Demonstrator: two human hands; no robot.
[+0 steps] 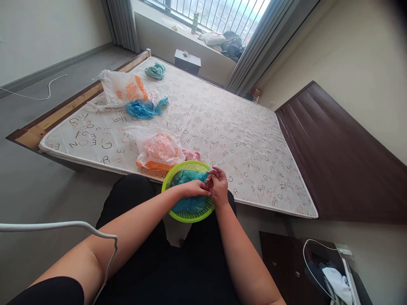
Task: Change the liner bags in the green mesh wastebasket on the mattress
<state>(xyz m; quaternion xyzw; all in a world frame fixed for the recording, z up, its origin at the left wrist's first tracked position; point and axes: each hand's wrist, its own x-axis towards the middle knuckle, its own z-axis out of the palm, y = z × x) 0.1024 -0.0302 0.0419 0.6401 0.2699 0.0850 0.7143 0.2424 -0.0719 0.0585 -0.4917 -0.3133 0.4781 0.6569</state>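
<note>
A lime-green plastic basket (194,217) rests on my lap between my knees. Inside it lies a crumpled teal plastic bag (190,205), bunched up and partly covered by my forearm. My left hand (196,188) reaches across the basket, its fingers pinched together at the gathered end of the bag. Facing it at the basket's right rim, my right hand (219,184) is closed on the same end, fingers curled. A small bit of red shows between the fingertips; what it is I cannot make out.
On the mattress (222,127) lie a white-and-orange plastic bag (160,148), pink cloth (191,155), another white bag (122,88), a blue plastic bag (141,109) and a teal cloth bundle (155,71). A white cable (63,225) hangs near my left arm. A dark nightstand (280,262) stands at right.
</note>
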